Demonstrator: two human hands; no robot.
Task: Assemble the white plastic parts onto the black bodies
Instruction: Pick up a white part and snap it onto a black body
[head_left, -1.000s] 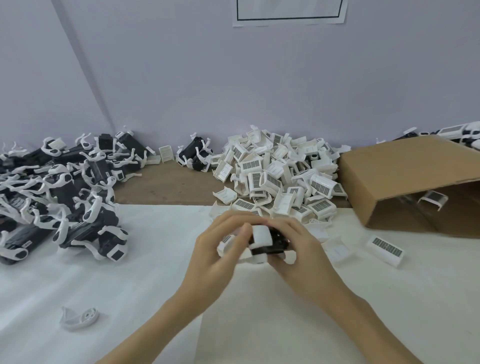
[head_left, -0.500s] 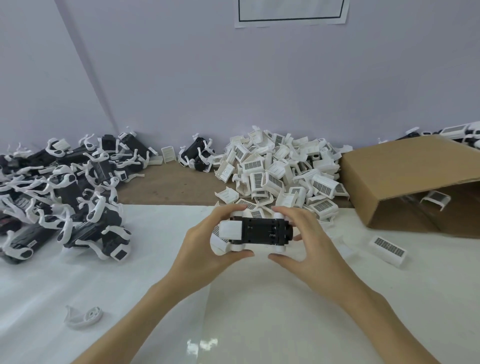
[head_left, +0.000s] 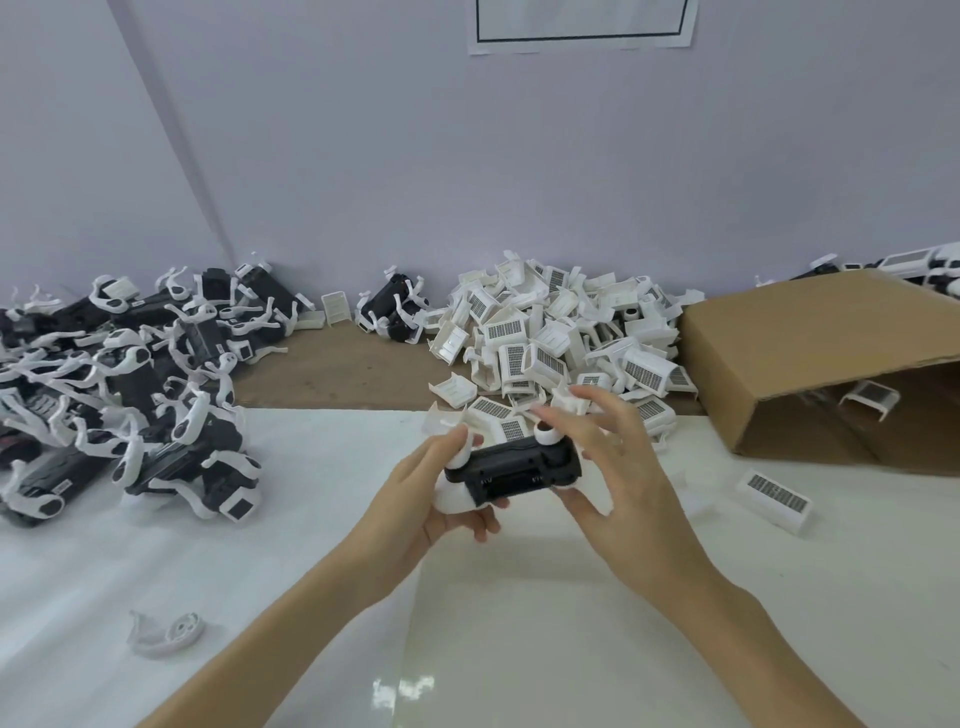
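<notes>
Since half a second ago, the black body (head_left: 522, 467) has dropped slightly toward the person and tipped so its flat underside faces the camera. The left hand (head_left: 431, 506) now cradles it from below, fingers curled under its left end, where a white plastic part (head_left: 457, 493) is fitted. The right hand (head_left: 613, 467) has loosened: its thumb touches the body's right end while its fingers spread wide above, gripping nothing.

Both hands hover over the white table (head_left: 519, 623), whose near area offers open room. A lone white clip piece (head_left: 166, 631) lies at the near left.

At the left, a pile of assembled black-and-white units (head_left: 130, 395) spreads to the table edge. Behind the hands is a heap of loose white vented parts (head_left: 561, 343). At the right, a cardboard box (head_left: 810, 353) lies on its side, open toward the camera, with one white part (head_left: 868, 397) inside. Another white vented part (head_left: 774, 499) rests just before it.
</notes>
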